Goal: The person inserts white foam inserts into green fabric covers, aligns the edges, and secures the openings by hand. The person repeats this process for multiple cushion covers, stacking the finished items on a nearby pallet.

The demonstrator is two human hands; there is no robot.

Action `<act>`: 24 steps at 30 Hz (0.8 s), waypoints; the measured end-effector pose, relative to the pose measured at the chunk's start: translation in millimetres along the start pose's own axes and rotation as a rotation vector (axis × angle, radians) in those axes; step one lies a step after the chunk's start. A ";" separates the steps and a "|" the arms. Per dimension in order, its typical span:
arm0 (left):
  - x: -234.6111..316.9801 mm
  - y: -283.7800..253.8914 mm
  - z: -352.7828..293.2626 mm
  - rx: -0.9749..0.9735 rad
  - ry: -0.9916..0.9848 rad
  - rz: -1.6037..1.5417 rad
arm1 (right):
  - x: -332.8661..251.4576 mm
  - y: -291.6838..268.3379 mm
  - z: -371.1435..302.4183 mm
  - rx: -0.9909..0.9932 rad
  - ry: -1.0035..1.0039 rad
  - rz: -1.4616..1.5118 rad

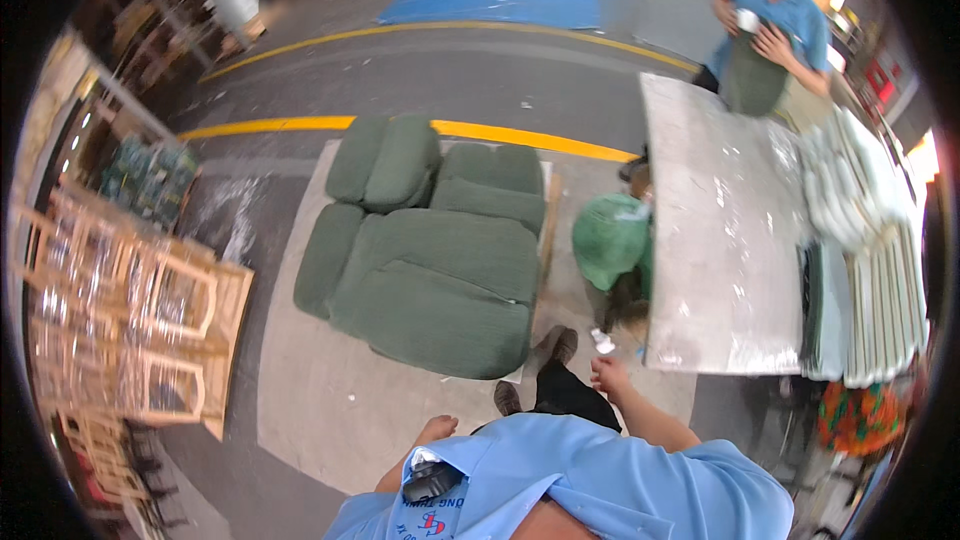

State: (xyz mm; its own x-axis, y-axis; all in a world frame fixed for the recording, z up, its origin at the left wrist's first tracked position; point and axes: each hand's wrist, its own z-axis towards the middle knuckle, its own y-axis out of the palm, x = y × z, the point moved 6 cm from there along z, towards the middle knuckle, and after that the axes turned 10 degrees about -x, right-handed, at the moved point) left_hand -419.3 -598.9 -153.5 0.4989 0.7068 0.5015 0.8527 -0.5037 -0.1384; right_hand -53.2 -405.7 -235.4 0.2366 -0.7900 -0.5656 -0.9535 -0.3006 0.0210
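I see the left hand (438, 428) and right hand (609, 376), whether closed I cannot tell, on the near side of dark-green, fabric-covered, padded cushions (440, 275).

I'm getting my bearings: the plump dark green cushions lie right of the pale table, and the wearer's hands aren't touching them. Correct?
Not quite: the head view shows the cushions lie left of the table. The wearer's left hand and right hand aren't touching them.

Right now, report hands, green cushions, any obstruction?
Left hand, right hand clear of green cushions. Cushions piled ahead. Green-capped person low at right, beside table.
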 end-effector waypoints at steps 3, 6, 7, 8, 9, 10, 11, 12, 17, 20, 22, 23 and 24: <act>21.9 -2.0 9.4 -0.080 0.213 0.661 | 74.8 -54.2 -44.8 0.304 -0.055 -0.129; 42.2 -0.4 16.0 -0.109 0.254 0.841 | 145.4 -95.5 -89.9 0.423 0.129 0.060; 56.3 15.9 36.0 -0.182 0.334 0.814 | 175.7 -143.5 -119.2 0.615 0.130 -0.167; 66.7 19.5 46.8 -0.235 0.304 0.810 | 200.9 -155.1 -136.1 0.657 0.190 -0.173; 74.6 20.5 53.6 -0.268 0.257 0.792 | 218.5 -158.8 -148.3 0.680 0.242 -0.187; 81.4 14.3 56.5 -0.262 0.181 0.783 | 223.4 -152.0 -152.2 0.635 0.289 -0.070; 92.7 13.8 62.0 -0.261 0.119 0.760 | 232.4 -152.4 -162.3 0.644 0.284 -0.006; 109.7 15.2 63.8 -0.236 0.065 0.739 | 238.2 -155.6 -168.9 0.643 0.269 0.045; 170.4 87.1 118.5 -0.176 0.003 0.545 | 315.0 -183.7 -226.7 0.723 0.162 0.099; 209.3 149.3 131.9 -0.165 0.039 0.397 | 357.5 -199.9 -256.2 0.725 0.133 0.072; 234.1 207.2 143.9 -0.307 0.079 0.203 | 394.7 -223.9 -286.8 0.759 0.203 0.255; 246.8 237.6 147.9 -0.295 0.132 0.223 | 413.5 -237.5 -305.6 0.783 0.243 0.345; 257.9 265.2 147.3 -0.271 0.181 0.240 | 432.0 -248.4 -322.6 0.814 0.282 0.534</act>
State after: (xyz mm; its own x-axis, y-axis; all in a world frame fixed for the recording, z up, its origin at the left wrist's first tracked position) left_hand -41.8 -477.0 -186.7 0.6226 0.4664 0.6283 0.6317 -0.7734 -0.0518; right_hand 346.1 -844.7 -219.0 -0.3233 -0.8434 -0.4292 -0.7600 0.5016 -0.4133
